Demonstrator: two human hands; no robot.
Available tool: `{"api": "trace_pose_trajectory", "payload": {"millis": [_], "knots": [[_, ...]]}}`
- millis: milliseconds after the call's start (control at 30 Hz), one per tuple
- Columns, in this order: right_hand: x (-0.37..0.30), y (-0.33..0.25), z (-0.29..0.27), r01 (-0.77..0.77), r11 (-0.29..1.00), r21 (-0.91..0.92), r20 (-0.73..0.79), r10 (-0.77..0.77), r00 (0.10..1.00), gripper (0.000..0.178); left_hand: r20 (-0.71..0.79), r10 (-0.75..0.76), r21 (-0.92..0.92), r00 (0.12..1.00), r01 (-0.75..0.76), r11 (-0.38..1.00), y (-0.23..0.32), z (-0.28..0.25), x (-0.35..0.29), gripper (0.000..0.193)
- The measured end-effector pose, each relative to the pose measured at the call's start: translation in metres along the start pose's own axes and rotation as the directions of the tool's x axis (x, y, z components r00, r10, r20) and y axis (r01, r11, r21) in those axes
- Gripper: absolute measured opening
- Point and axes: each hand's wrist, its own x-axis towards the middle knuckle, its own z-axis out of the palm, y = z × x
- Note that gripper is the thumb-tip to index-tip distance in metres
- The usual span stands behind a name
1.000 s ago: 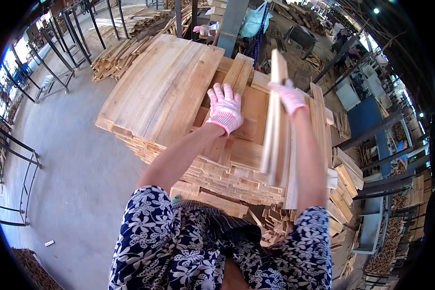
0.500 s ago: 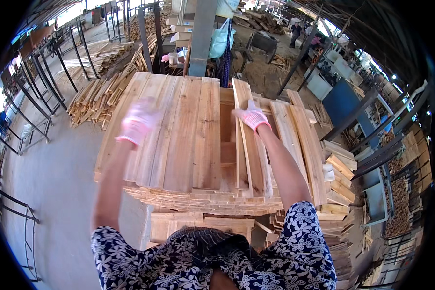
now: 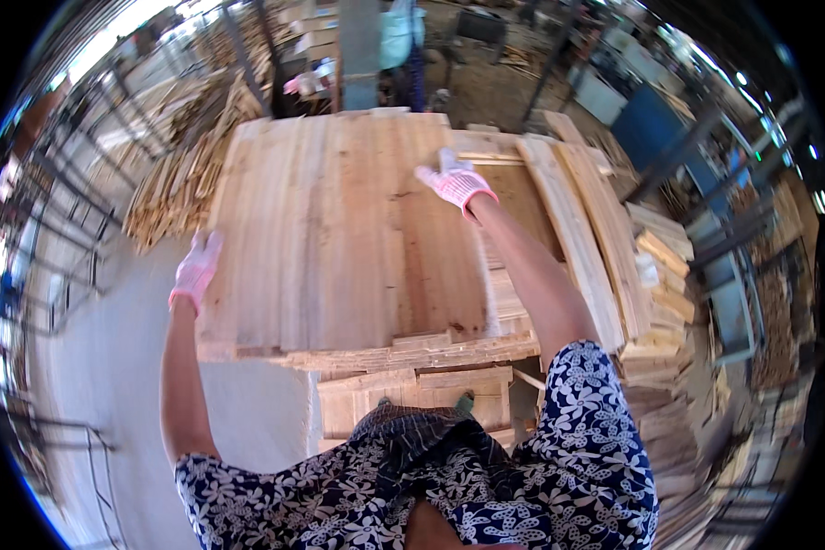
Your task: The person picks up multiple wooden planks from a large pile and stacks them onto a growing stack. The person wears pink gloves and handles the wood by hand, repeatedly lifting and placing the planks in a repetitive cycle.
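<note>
A row of wooden planks (image 3: 339, 229) lies side by side on top of a plank stack (image 3: 412, 353) before me. My left hand (image 3: 195, 268), in a pinkish-white knit glove, is at the row's left edge, its fingers stretched along the side. At the row's right edge, near the far end, rests my gloved right hand (image 3: 458, 186), with thumb and fingers apart. Neither hand is wrapped round a plank. The rightmost plank of the row (image 3: 435, 247) has darker grain and knots. The row's planks meet closely, and motion blurs them slightly.
Right of the row lie more loose planks (image 3: 582, 229) with gaps between them. A grey post (image 3: 360, 64) stands behind the stack. Wood strips (image 3: 179, 188) are piled on the far left, offcuts (image 3: 665, 275) on the right. Metal frames (image 3: 60, 211) line the left side.
My left hand has moved from above the planks to their left edge. My right hand has shifted left, and the gap within the row has closed as the right-hand plank joined it.
</note>
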Motion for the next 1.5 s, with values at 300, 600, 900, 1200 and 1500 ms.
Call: {"api": "trace_pose_trajectory", "payload": {"millis": [300, 600, 900, 1200, 1500], "knots": [[-0.089, 0.179, -0.169, -0.356, 0.835, -0.420, -0.182, 0.307, 0.934, 0.080, 0.035, -0.487, 0.059, 0.873, 0.484, 0.873, 0.071, -0.066, 0.011, 0.065], [-0.046, 0.317, -0.196, -0.198, 0.970, -0.144, 0.049, 0.207, 0.977, 0.087, 0.096, 0.404, -0.685, 0.910, -0.234, 0.690, 0.486, -0.138, 0.082, 0.050], [0.050, 0.319, -0.272, -0.056, 0.998, -0.024, -0.138, 0.052, 0.989, 0.081, 0.485, 0.411, -0.858, 0.772, 0.511, 0.054, 0.618, -0.047, 0.149, 0.047], [0.076, 0.299, -0.160, -0.233, 0.955, -0.183, -0.082, 0.221, 0.972, 0.089, 0.390, 0.015, -0.898, 0.921, 0.377, 0.225, 0.616, -0.072, 0.136, 0.056], [0.101, 0.280, -0.157, -0.130, 0.962, -0.239, 0.026, 0.140, 0.990, 0.093, 0.360, -0.269, -0.914, 0.894, 0.395, 0.090, 0.378, -0.150, 0.069, 0.074]]}}
